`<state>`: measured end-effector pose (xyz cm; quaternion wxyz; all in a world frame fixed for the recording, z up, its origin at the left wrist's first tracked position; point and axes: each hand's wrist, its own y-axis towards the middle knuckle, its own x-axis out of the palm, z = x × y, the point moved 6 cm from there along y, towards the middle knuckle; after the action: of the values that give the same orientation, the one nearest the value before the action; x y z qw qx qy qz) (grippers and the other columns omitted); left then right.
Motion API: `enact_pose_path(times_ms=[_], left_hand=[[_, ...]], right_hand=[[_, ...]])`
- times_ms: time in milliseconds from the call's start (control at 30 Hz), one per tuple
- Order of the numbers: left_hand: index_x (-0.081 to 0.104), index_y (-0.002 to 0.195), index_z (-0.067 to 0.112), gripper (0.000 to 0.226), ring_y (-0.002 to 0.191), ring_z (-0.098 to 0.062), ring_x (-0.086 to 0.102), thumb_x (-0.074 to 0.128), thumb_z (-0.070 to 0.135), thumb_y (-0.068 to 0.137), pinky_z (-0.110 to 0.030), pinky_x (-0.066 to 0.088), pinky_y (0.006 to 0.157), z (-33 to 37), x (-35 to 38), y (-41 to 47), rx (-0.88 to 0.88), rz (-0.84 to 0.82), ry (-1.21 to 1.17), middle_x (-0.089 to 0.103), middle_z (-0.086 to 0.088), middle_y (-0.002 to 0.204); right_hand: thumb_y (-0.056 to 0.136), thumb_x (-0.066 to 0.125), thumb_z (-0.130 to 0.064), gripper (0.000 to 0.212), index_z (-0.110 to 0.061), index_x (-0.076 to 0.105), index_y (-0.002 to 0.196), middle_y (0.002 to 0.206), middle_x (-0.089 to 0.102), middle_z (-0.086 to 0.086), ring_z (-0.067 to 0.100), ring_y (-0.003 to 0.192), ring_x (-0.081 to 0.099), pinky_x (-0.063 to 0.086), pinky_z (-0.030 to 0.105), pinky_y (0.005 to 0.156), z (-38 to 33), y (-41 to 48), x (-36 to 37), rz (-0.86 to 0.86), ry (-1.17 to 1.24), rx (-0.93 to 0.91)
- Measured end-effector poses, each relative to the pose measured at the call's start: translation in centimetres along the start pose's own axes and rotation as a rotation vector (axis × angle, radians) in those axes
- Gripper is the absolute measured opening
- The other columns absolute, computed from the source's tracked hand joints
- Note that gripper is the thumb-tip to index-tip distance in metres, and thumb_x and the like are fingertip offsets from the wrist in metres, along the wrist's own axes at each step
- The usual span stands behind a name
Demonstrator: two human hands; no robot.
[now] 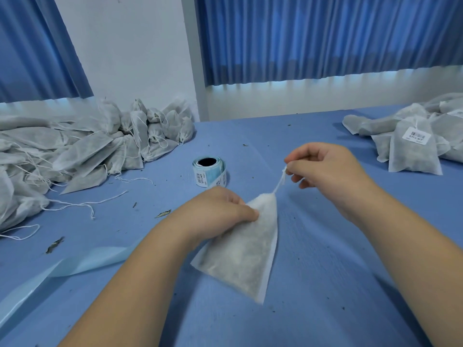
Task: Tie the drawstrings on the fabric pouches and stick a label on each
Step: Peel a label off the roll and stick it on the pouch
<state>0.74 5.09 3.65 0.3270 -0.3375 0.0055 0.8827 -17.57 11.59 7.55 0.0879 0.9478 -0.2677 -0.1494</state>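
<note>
Both my forearms reach in from the near edge over the blue surface [325, 284]. My left hand [220, 209] has its fingers curled, thumb and fingertips pinching the upper edge of a white pouch [245, 249]. The pouch hangs tilted below that hand, its lower corner toward me. My right hand [325, 169], up and to the right of the left, pinches the drawstring [280, 182] between thumb and curled fingers. The cord runs taut from the pouch's gathered top corner to that pinch.

Just beyond the left hand stands a roll of labels [210, 171]. Far left of it lies a heap of pouches with loose strings [87, 146]. To the right of my right hand lie more pouches [413, 156]; the nearest one bears a barcode label [418, 135]. A pale backing strip [62, 269] trails left of my left forearm.
</note>
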Motion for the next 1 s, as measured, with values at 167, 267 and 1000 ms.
enact_pose_path(times_ms=[167,267,1000], left_hand=[[0.054,0.067,0.019,0.024,0.053,-0.016,0.044,0.066,0.029,0.084,-0.025,0.033,0.054,0.6,-0.3,0.4,0.09,0.25,-0.232,0.05,0.001,0.06],[0.054,0.064,0.021,0.026,0.049,-0.011,0.044,0.066,0.029,0.085,-0.02,0.032,0.047,0.6,-0.5,0.6,0.094,0.305,-0.347,0.05,0.006,0.056],[0.076,0.1,0.006,0.024,0.091,-0.026,0.073,0.071,0.024,0.085,-0.034,0.059,0.08,0.5,-0.2,1.0,0.23,0.04,-0.714,0.075,-0.015,0.101]], right_hand=[[0.082,0.068,-0.006,0.02,-0.024,0.069,0.072,0.06,0.06,-0.015,0.001,0.055,0.051,0.041,0.012,0.057,-2.6,-1.6,2.0,-0.046,-0.153,-0.262],[0.081,0.068,-0.004,0.021,-0.025,0.07,0.075,0.07,0.064,-0.016,-0.004,0.066,0.055,0.038,0.007,0.063,-3.7,-2.9,3.7,-0.119,-0.363,-0.436],[0.083,0.061,-0.012,0.026,-0.029,0.074,0.098,0.098,0.065,-0.011,0.0,0.087,0.057,0.043,0.013,0.073,-2.8,-2.9,4.5,-0.336,-0.364,-0.353]])
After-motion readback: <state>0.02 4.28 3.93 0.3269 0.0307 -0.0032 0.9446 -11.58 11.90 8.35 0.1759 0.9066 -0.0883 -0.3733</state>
